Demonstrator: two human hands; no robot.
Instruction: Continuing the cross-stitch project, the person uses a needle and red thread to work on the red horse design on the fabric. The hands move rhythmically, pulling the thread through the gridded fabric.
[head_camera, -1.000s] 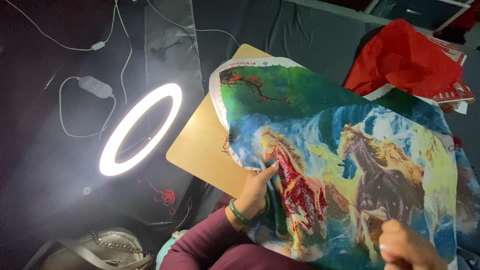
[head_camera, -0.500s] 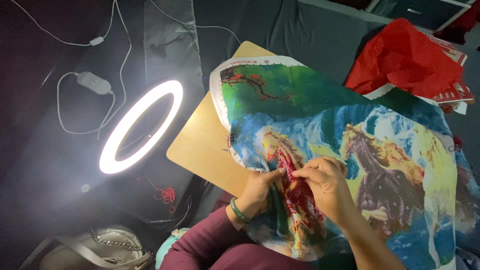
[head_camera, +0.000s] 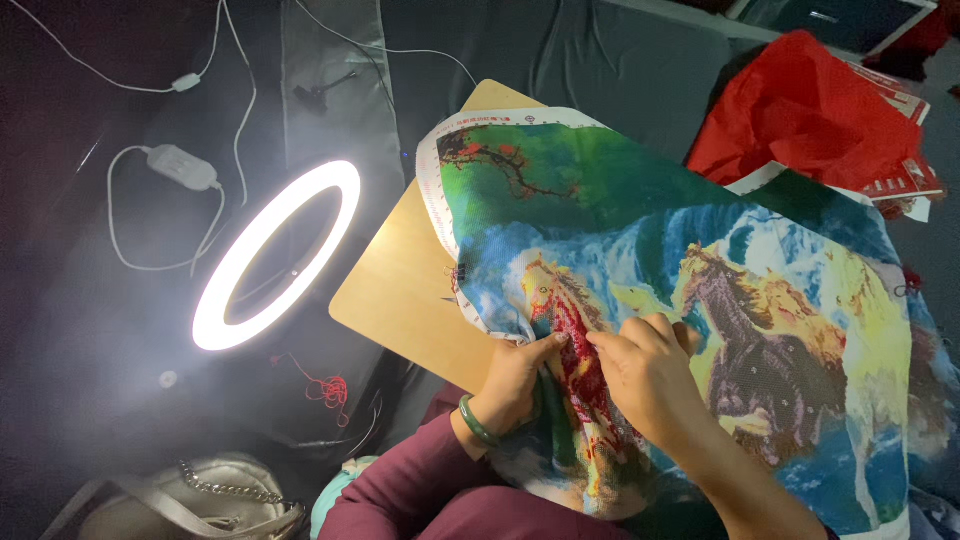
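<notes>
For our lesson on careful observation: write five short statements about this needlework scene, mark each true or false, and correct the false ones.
1. Both hands rest on the embroidered horse canvas. True: the left hand grips its edge and the right hand lies on top.
2. The ring light is switched off. False: it glows white.
3. A green bangle sits on the left wrist. True.
4. The red cloth lies under the ring light. False: it lies at the upper right, beyond the canvas.
5. The wooden board is covered completely. False: its left part shows beside the canvas.
</notes>
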